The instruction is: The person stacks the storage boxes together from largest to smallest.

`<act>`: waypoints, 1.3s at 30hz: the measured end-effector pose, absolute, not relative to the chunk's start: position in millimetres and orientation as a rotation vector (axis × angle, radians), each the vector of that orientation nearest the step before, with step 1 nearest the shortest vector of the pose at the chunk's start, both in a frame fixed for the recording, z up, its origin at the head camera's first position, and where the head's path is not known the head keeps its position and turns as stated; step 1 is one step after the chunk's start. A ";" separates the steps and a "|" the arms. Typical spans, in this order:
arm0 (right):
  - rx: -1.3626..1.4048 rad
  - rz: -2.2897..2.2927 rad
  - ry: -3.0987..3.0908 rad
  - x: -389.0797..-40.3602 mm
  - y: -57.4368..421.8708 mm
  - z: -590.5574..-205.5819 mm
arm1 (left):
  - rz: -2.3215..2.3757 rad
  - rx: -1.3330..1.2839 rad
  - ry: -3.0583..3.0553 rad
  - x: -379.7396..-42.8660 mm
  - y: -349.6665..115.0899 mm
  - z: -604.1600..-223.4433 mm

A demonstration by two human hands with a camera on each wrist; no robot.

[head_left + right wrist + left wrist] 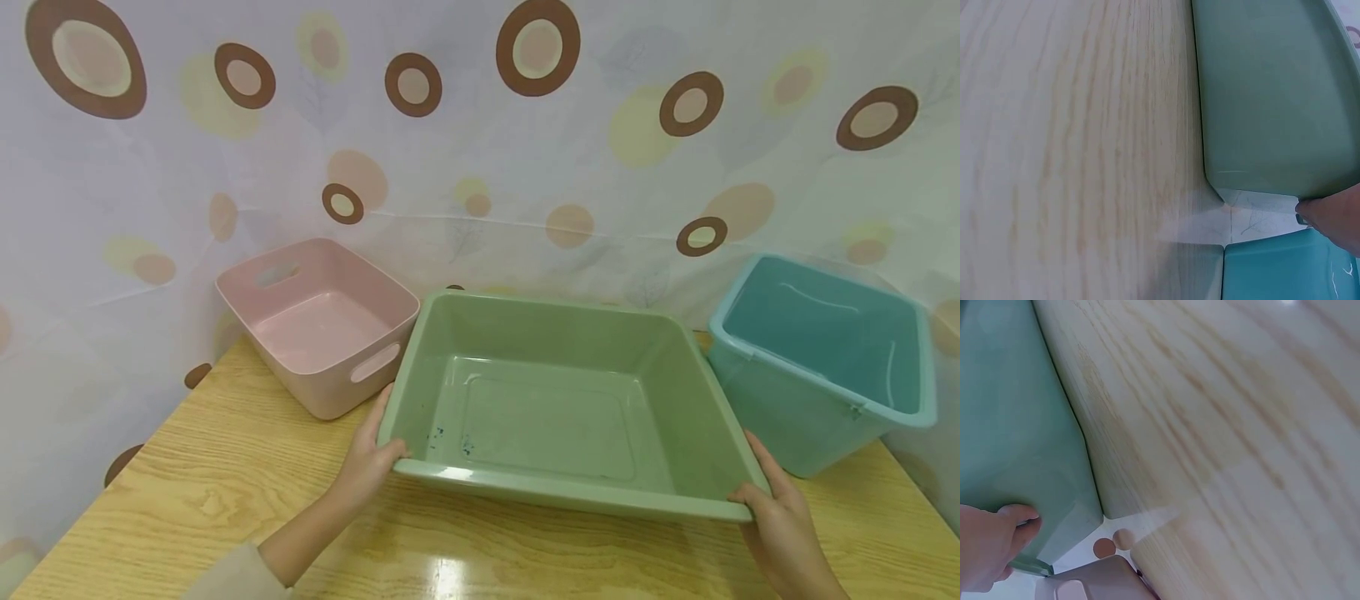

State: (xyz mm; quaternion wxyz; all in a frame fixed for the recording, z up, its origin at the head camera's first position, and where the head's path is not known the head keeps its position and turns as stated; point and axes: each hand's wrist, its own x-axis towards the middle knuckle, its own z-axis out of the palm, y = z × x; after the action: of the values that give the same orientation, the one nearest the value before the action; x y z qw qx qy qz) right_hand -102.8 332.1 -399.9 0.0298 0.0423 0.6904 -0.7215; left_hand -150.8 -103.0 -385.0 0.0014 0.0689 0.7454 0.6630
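Note:
A wide green plastic basin (pixel 555 417) is in the middle of the head view, with small dark blue specks on its floor at the near left. My left hand (pixel 371 454) grips its near left corner, thumb over the rim and fingers beneath. At the near right corner my right hand (pixel 780 512) holds the rim in the same way. In the left wrist view the left hand (pixel 994 540) curls against the basin's outer wall (pixel 1016 425). The right wrist view shows part of the right hand (pixel 1335 215) at the rim, beside the basin's side (pixel 1272 94).
A pink basket (pixel 322 387) with handle slots stands left of the basin, close to it. On the right is a teal bin (pixel 787 400), near the right hand. Everything is over a wood-grain table (pixel 225 467), backed by a patterned curtain (pixel 480 150).

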 end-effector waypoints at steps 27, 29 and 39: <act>0.534 -1.923 2.287 -104.9 325.1 -389.0 | 2.093 0.269 2.243 -150.1 -111.8 -387.0; 0.526 -1.947 2.263 -105.2 324.2 -387.7 | 2.089 0.276 2.251 -150.0 -112.1 -387.1; 0.469 -2.099 2.168 -105.7 321.7 -386.3 | 2.108 0.287 2.241 -150.4 -112.3 -387.5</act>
State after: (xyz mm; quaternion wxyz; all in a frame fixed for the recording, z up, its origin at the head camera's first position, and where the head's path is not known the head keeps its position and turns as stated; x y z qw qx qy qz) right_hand -105.7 321.7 -386.3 0.0439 0.1534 0.7093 -0.6866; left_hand -150.4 -112.3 -387.5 0.0258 0.0929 0.7250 0.6820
